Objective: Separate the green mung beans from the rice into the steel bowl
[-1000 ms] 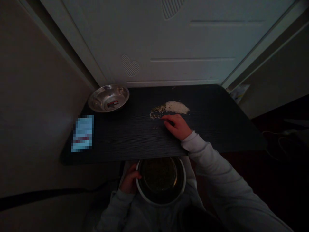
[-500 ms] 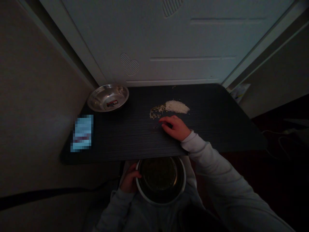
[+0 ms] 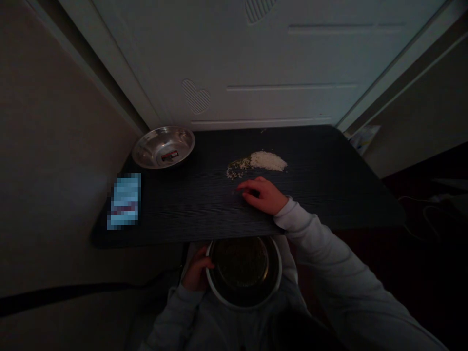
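Observation:
On the dark table lies a heap of white, rice-like grains, with small dark green bits mixed in at its left end. My right hand is just in front of the heap, fingers bent and pointing left, with a gap between thumb and forefinger. Nothing can be made out in it, though its fingertips are dim and slightly blurred. On my lap, below the table's front edge, rests a metal bowl with a dark greenish inside. My left hand grips the left side of its rim, thumb over the edge.
Another steel bowl, with a label in its bottom, stands at the table's back left. In front of it lies a lit, pixelated phone. A white panel with raised hearts rises behind the dark table.
My right hand has shifted slightly left, a little away from the heap. My left hand and both bowls stay where they were.

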Available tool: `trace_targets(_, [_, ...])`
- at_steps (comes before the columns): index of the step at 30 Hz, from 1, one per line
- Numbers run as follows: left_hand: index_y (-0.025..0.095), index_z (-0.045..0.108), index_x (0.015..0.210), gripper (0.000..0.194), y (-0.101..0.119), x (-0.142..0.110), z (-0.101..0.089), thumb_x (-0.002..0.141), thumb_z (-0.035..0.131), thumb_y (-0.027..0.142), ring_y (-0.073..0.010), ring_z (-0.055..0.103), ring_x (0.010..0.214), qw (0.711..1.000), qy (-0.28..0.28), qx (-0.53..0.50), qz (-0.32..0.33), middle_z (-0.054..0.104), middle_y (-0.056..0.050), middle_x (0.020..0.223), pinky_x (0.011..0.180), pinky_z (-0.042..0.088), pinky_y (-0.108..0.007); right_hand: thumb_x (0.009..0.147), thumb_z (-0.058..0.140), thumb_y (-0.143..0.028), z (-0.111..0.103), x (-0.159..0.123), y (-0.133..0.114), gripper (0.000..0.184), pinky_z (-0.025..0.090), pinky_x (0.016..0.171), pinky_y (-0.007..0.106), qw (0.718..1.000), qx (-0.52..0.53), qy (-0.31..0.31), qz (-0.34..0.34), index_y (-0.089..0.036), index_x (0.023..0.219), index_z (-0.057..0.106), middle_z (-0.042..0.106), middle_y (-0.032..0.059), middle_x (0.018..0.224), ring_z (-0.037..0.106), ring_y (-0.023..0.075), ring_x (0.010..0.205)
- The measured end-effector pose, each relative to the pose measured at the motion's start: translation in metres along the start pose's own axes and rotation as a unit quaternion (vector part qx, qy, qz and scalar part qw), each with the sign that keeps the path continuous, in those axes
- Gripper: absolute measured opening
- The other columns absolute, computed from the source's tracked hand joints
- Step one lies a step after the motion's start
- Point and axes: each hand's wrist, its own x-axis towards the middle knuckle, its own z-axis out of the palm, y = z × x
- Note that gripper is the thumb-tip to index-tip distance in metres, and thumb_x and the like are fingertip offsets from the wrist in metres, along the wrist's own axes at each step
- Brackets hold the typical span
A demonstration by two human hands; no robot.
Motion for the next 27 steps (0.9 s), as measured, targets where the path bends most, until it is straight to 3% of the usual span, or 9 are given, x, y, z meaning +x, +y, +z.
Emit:
trace_targets(8, [0.016,0.061,0.059,0.03,-0.001,0.001,-0.001,0.039,0.043,0.002,-0.0177,0.056,0.057,1.0,0.012,-0.001,0.007,0.061,0.002,0.05,0.049,0.036,-0.026,0.07,0.048,-0.017,-0.004,0.0,-0.001,0.017,0.038,0.067,0.025,0.998,0.064,-0.008,0.001,-0.018,0.085,0.057,0.06,-0.0014,0.07,0.053,0.01,0.066])
trace_targets(13, [0.017,0.062,0.062,0.033,-0.001,0.0,-0.001,0.039,0.043,0.002,-0.018,0.056,0.058,1.0,0.01,-0.006,0.0,0.061,0.002,0.05,0.051,0.037,-0.027,0.071,0.047,-0.018,-0.006,-0.001,0.003,0.016,0.041,0.069,0.026,0.991,0.129,0.029,0.01,-0.018,0.084,0.056,0.06,0.0004,0.079,0.053,0.0111,0.073])
trace_targets(20, [0.016,0.063,0.063,0.033,-0.001,-0.002,-0.001,0.039,0.043,0.002,-0.0177,0.055,0.057,1.0,-0.006,-0.009,0.012,0.062,0.002,0.051,0.05,0.036,-0.027,0.07,0.048,-0.017,-0.011,-0.002,0.003,0.012,0.042,0.072,0.029,0.983,0.153,0.093,0.036,-0.018,0.078,0.056,0.06,0.0013,0.077,0.054,0.0125,0.075])
trace_targets(23, [0.016,0.063,0.064,0.034,-0.002,-0.002,-0.002,0.04,0.043,0.002,-0.0175,0.055,0.056,1.0,0.001,-0.014,0.004,0.062,0.002,0.051,0.049,0.034,-0.027,0.07,0.048,-0.016,-0.009,-0.005,-0.002,0.012,0.041,0.074,0.031,0.985,0.142,0.101,0.019,-0.019,0.077,0.057,0.06,0.0011,0.077,0.054,0.0129,0.077])
trace_targets(27, [0.015,0.062,0.062,0.032,-0.003,-0.002,-0.004,0.04,0.043,0.002,-0.0159,0.053,0.053,1.0,-0.001,-0.018,0.019,0.06,0.001,0.049,0.05,0.033,-0.026,0.069,0.048,-0.014,0.0,-0.01,-0.019,0.014,0.038,0.079,0.033,0.99,0.111,0.071,-0.051,-0.021,0.078,0.057,0.061,0.0017,0.082,0.054,0.0141,0.084])
